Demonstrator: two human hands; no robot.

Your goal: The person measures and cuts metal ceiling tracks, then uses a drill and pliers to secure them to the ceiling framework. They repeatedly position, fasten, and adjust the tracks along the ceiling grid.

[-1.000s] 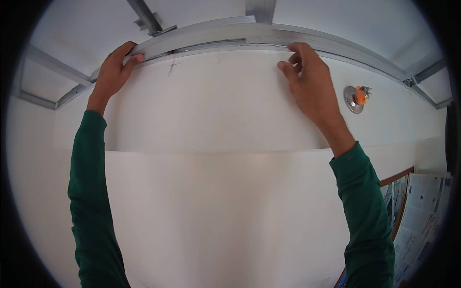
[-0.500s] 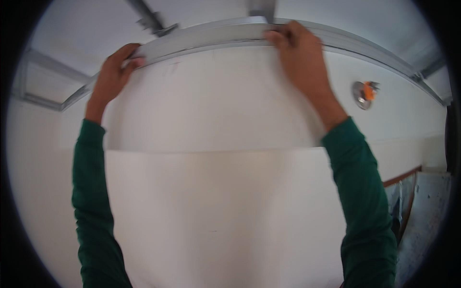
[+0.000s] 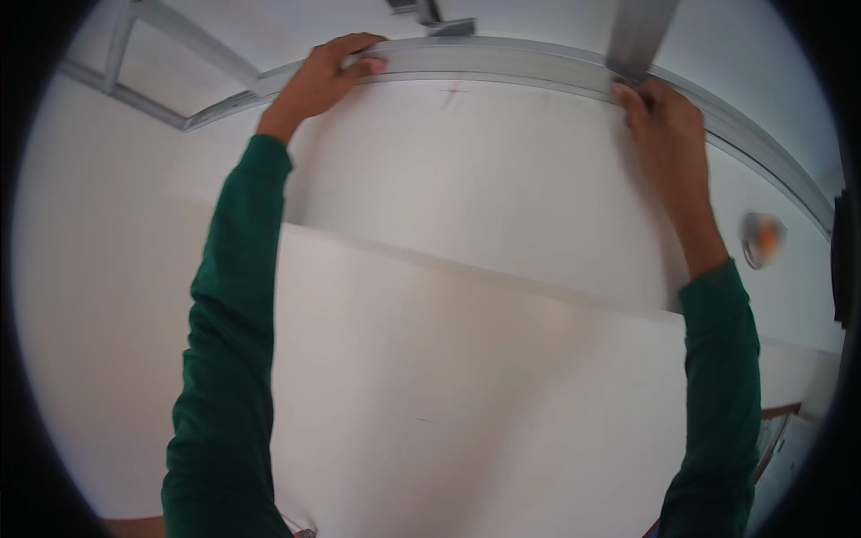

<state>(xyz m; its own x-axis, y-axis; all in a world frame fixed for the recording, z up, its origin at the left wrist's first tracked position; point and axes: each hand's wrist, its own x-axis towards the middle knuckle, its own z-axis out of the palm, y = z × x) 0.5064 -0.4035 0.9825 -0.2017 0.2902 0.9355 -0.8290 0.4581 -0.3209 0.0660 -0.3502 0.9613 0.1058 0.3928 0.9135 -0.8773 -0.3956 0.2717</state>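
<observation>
A long grey metal channel [image 3: 502,63] runs across the top of the white wall [image 3: 484,170], just below the ceiling. My left hand [image 3: 325,79] grips it, fingers over the upper side and thumb at the lower edge. Farther right, my right hand [image 3: 673,134] is closed on the same channel, below a grey metal bar [image 3: 641,36] that comes down from above. Its fingertips are partly hidden. Between my hands, a small reddish cross mark [image 3: 456,91] shows on the wall under the channel.
A metal bracket [image 3: 448,27] hangs above the channel. At the upper left stands a metal frame [image 3: 188,40]. A blurred round object with orange [image 3: 764,238] is on the wall at right. Below my hands a white panel edge [image 3: 466,269] crosses between my arms.
The view has turned and tilted, so the channel, bar and wall sit farther right in the picture. Both hands keep their grip at about the same places on the channel.
</observation>
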